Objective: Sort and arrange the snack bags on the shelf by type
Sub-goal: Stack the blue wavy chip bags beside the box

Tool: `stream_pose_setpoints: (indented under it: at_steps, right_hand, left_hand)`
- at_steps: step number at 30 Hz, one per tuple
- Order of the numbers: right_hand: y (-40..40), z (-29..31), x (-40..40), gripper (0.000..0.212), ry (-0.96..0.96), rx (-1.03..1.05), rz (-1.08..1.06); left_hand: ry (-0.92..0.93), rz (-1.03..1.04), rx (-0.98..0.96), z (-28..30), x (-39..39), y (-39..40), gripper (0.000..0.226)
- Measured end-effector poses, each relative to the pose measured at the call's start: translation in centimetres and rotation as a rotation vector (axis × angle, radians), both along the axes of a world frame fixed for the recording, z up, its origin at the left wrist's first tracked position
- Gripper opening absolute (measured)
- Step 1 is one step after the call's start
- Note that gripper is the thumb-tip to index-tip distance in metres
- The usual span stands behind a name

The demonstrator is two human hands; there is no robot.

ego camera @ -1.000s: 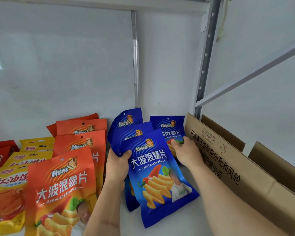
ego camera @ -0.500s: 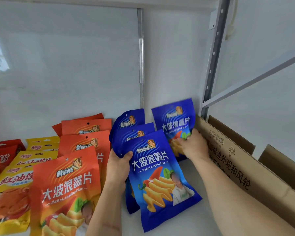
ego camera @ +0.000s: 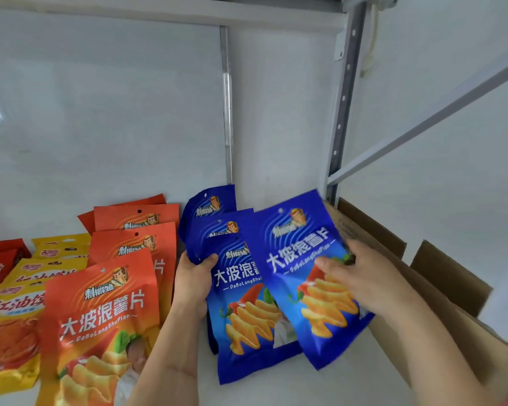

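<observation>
My left hand [ego camera: 194, 281] grips the left edge of a stack of blue chip bags [ego camera: 241, 306] that leans upright on the white shelf [ego camera: 264, 388]. My right hand [ego camera: 361, 276] holds a single blue chip bag [ego camera: 302, 259], tilted and lifted in front of the stack's right side, overlapping the front bag. Left of my left arm stands a row of orange chip bags [ego camera: 103, 315] of the same brand, one behind another.
Yellow bags [ego camera: 9, 315] and red bags [ego camera: 0, 259] lie at the far left. An open cardboard box [ego camera: 440, 291] stands along the right side, close to my right forearm. A grey metal upright [ego camera: 342, 112] and the white back wall close off the shelf.
My right hand has lifted the single blue bag from behind the stack's right side and brought it forward over the front of the stack. The left hand has kept its grip.
</observation>
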State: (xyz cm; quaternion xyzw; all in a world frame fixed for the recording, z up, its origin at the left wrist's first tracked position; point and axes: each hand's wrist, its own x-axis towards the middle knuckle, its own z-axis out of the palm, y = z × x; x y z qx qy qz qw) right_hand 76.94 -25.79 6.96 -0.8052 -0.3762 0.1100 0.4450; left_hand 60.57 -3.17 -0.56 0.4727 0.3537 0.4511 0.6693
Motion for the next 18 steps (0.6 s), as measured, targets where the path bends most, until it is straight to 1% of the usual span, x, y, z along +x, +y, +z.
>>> stream_pose_setpoints:
  at_steps: [2,4,9,11,14,16,18]
  right_hand:
    - [-0.1,-1.4,-0.6,0.035,0.08,-0.09,0.037]
    - [0.2,-3.3,-1.4,0.039,0.137,-0.165,0.062]
    - [1.1,-6.8,-3.2,0.045,0.127,-0.287,0.02]
    - [1.4,-7.5,-3.7,0.049,0.115,-0.301,-0.007]
    - [1.6,-7.7,-4.2,0.056,0.097,-0.281,-0.045]
    - [1.6,-7.5,-4.6,0.055,0.095,-0.273,-0.059]
    - [1.7,-7.7,-4.9,0.059,0.08,-0.257,-0.078]
  left_hand:
    - [-0.029,-0.018,-0.016,0.0,0.2,-0.2,0.031]
    - [-0.065,-0.03,-0.037,0.1,0.4,-0.4,0.03]
    - [-0.079,-0.014,-0.073,0.5,0.8,-1.2,0.031]
    - [-0.099,-0.032,-0.093,0.8,0.7,-1.5,0.035]
    - [-0.14,-0.134,-0.106,1.2,0.3,-2.2,0.044]
    - [-0.128,-0.211,-0.043,1.4,0.2,-2.5,0.05]
    - [-0.091,-0.268,0.022,1.5,0.2,-2.7,0.059]
